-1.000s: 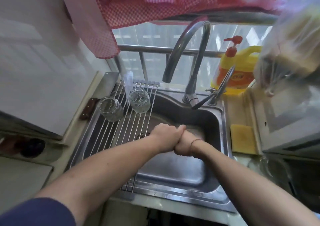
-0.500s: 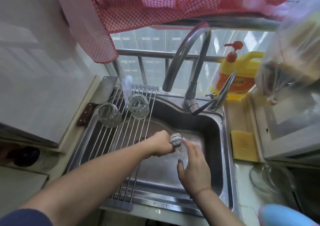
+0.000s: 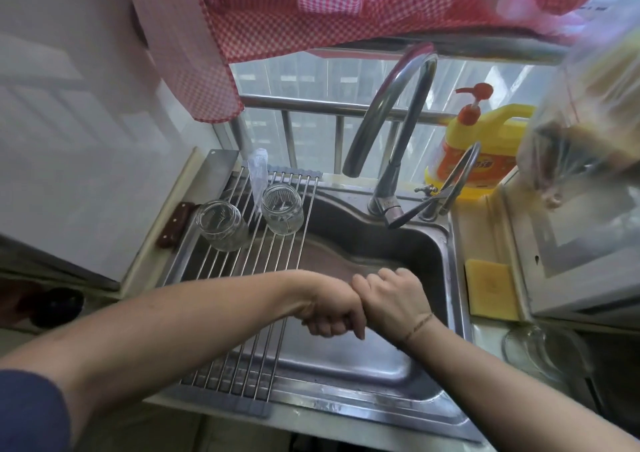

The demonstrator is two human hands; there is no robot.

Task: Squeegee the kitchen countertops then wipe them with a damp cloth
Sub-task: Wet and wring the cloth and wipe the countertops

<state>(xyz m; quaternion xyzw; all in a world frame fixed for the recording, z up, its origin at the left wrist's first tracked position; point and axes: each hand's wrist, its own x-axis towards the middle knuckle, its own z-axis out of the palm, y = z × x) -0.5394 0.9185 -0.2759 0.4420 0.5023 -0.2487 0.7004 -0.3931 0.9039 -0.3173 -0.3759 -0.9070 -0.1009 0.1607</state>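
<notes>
Both my hands meet over the steel sink (image 3: 349, 413), fists pressed end to end. My left hand (image 3: 329, 313) is curled palm down, its fingers wrapped tight. My right hand (image 3: 391, 299) is curled against it, back of the hand up. The grey cloth they grip is hidden inside the two fists. Nothing runs from the curved faucet (image 3: 391, 105) above them. No squeegee is in view.
A roll-up wire rack (image 3: 263, 347) covers the sink's left half and carries two glass jars (image 3: 221, 225) (image 3: 282, 209). On the right counter sit a yellow dish-soap bottle (image 3: 485, 147), a yellow sponge (image 3: 490, 289) and a glass lid (image 3: 540, 351). Red checked fabric (image 3: 311, 12) hangs overhead.
Half a second ago my right hand was open beside the twisted grey cloth in my left fist. It has closed on the cloth again, and the fists are joined.
</notes>
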